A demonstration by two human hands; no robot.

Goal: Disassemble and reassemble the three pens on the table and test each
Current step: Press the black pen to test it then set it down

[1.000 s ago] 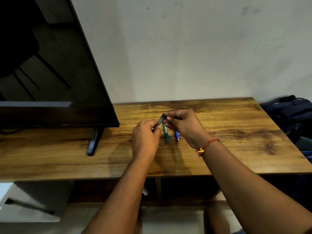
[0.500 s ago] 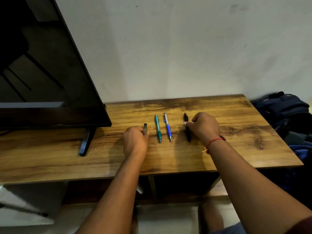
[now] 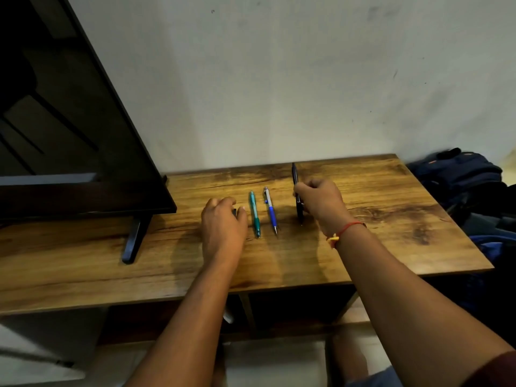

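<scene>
gripping black pen and pen piece

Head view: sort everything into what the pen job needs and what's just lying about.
Job: green pen, blue pen, black pen gripped by the right hand, small dark piece held in the left hand.
Lying about: screen, backpack.

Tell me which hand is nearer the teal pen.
Left. The left hand, pinching a small dark part, sits just left of the slim teal plastic pen; the right hand is beyond the blue-and-silver pen, holding the black pen.
</scene>
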